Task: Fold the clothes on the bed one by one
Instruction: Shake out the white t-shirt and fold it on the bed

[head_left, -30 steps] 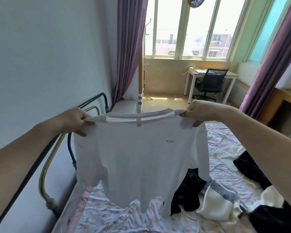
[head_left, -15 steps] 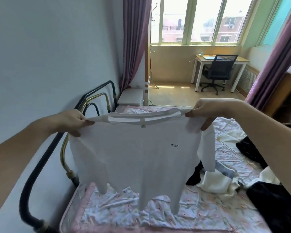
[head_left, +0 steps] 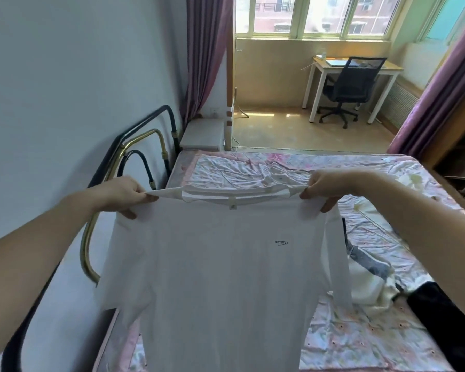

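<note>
A white T-shirt (head_left: 220, 269) with a small dark mark on the chest hangs spread out in front of me above the bed (head_left: 252, 167). My left hand (head_left: 121, 193) pinches its left shoulder, and my right hand (head_left: 330, 187) pinches its right shoulder, so the neckline is stretched flat between them. The shirt's body and sleeves hang down and hide much of the flowered sheet. To the right lie a white and grey garment (head_left: 370, 280) and a black garment (head_left: 446, 318), both crumpled on the sheet.
A black and brass bed frame (head_left: 134, 140) runs along the wall at left. Beyond the bed are a small white cabinet (head_left: 203, 131), bare floor, a desk (head_left: 360, 67) with a black office chair (head_left: 349, 87), and purple curtains at the window.
The view has tilted downward and the shirt now hangs lower over the bed. Both hands keep the same hold on the shoulders.
</note>
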